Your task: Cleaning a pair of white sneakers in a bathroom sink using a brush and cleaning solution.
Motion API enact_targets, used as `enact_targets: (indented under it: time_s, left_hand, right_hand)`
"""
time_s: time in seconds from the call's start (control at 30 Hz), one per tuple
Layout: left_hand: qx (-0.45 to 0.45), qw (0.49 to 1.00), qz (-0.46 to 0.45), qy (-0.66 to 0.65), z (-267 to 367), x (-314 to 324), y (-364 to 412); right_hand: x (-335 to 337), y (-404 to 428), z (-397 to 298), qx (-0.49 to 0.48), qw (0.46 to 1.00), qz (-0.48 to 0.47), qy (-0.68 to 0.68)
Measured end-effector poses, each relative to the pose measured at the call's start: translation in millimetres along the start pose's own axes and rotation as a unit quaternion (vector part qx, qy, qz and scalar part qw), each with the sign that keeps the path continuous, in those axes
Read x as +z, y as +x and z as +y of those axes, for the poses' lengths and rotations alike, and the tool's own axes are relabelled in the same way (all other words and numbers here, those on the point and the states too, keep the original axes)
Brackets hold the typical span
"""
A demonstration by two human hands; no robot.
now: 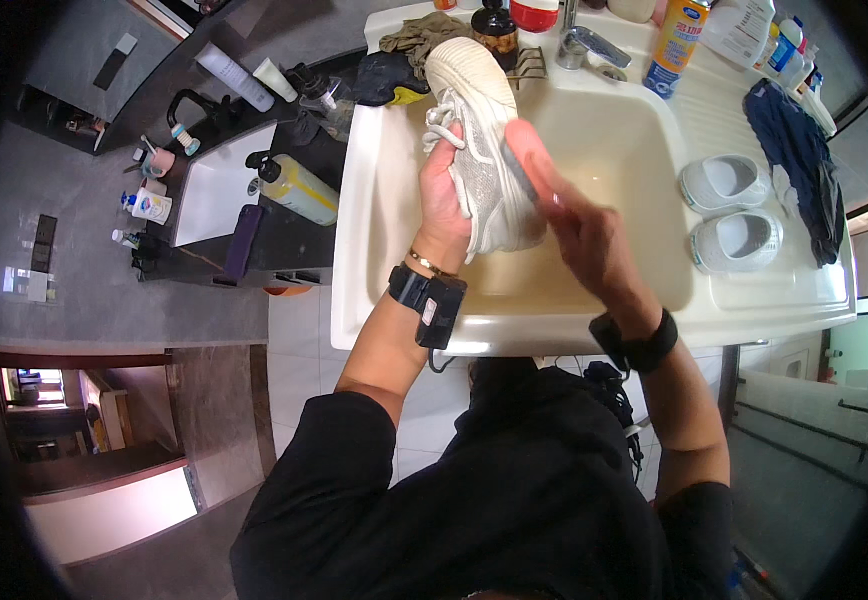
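Over the cream sink basin (632, 150) I see a white lace-up sneaker (482, 172), tilted on its side with its toe towards the back. My left hand (445, 195) grips it from the lace side. A pink scrub brush (527, 154) is in my right hand (591, 240), its bristles against the sneaker's sole edge. The brush and right fingers are slightly blurred. Some of the left fingers are hidden by the shoe.
Two white perforated clogs or shoe shells (738, 240) stand on the right ledge beside dark cloth (798, 165). A spray can (675, 49) and the faucet (591, 49) are at the back. Left, a pump bottle (295, 187) and a phone (242, 240) lie by a small white basin (216, 187).
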State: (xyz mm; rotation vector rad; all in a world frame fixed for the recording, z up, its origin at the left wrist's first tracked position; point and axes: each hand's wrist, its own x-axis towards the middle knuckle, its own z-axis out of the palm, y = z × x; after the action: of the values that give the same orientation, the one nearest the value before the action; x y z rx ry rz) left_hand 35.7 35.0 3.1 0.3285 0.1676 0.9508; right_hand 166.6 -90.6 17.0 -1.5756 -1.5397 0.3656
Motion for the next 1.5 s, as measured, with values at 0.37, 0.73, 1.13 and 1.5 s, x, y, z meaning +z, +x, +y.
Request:
enact_targets:
  time_s: [0.37, 0.73, 1.13, 1.5]
  left_hand:
    - [-0.045, 0.997, -0.030, -0.062, 9, -9, -1]
    - [-0.153, 0.968, -0.182, -0.078, -29, -5, 2]
    - [-0.183, 0.957, -0.186, 0.123, -28, -2, -21]
    - [-0.227, 0.961, -0.124, 0.097, -24, 2, -13]
  right_hand:
    - [-1, -17, -4, 0.213, 0.916, -0.028, 0.339]
    - [-19, 4, -2, 0.352, 0.844, 0.022, 0.405]
    - [-20, 7, 19, 0.355, 0.759, -0.019, 0.545]
    - [-29, -1, 30, 0.413, 0.724, 0.006, 0.553]
